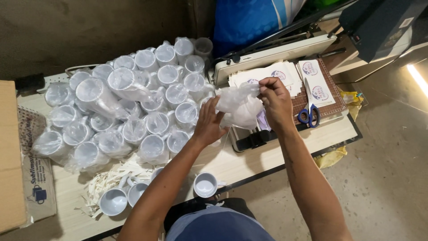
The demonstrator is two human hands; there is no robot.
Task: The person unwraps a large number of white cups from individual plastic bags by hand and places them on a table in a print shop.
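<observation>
Both my hands work a clear plastic bag (240, 107) with a white mug inside, held above the table's right part. My right hand (275, 103) pinches the bag's top edge from the right. My left hand (208, 122) supports its lower left side with fingers spread against the plastic. To the left lies a big heap of bagged white mugs (129, 107). Three bare white mugs (205, 184) stand near the table's front edge, beside a pile of white paper strips (107, 178).
A paper cutter (272, 49) with a stack of printed sheets (276, 73) sits at the back right, blue-handled scissors (310, 114) on its board. A cardboard box (11, 156) lies at the left edge. The pale wooden table (240, 163) ends at the right over a concrete floor.
</observation>
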